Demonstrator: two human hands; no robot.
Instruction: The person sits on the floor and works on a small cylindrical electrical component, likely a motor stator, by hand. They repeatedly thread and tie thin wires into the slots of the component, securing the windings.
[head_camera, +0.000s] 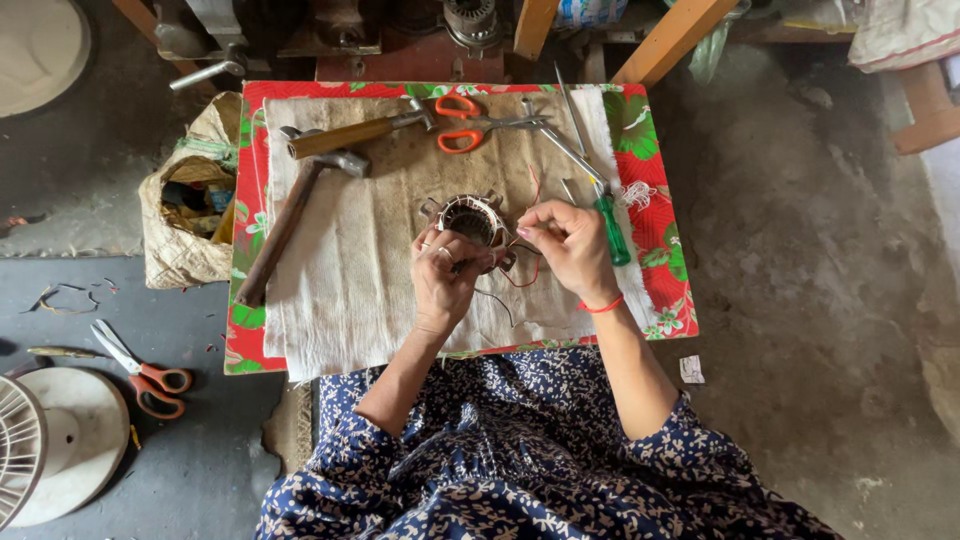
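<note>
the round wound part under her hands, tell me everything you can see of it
The stator is a small metal ring with lugs on its rim and pale windings packed around a dark open centre. It lies flat on the beige cloth, mid-board. The left hand grips its near edge; the right hand pinches something thin, too small to tell, at its right side. Red wire loops out from it.

On the cloth we see two hammers (300, 200), orange-handled scissors (480, 125) and a green-handled screwdriver (610, 225); a sack (185, 235) stands beside.
</note>
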